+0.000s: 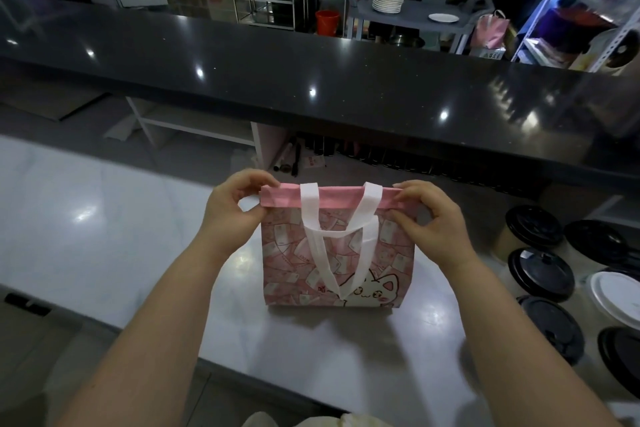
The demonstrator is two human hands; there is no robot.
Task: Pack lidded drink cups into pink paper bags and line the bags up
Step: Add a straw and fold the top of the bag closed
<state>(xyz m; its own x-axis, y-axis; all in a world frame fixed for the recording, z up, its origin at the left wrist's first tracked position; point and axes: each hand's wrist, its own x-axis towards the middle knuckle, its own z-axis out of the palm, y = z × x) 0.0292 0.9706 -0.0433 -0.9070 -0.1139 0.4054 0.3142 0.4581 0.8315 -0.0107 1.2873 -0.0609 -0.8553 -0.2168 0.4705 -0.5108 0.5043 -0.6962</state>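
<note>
A pink bag with a cat print and white handles stands upright on the white counter in front of me. Its top edge is folded over into a plain pink band. My left hand pinches the band's left corner, and my right hand pinches its right corner. What is inside the bag is hidden. Several cups with black lids and one with a white lid stand at the counter's right edge.
A raised black glossy bar top runs across behind the counter. Beyond it a person holds a plate next to a grey cart with stacked plates. Metal shelves and orange buckets stand further back.
</note>
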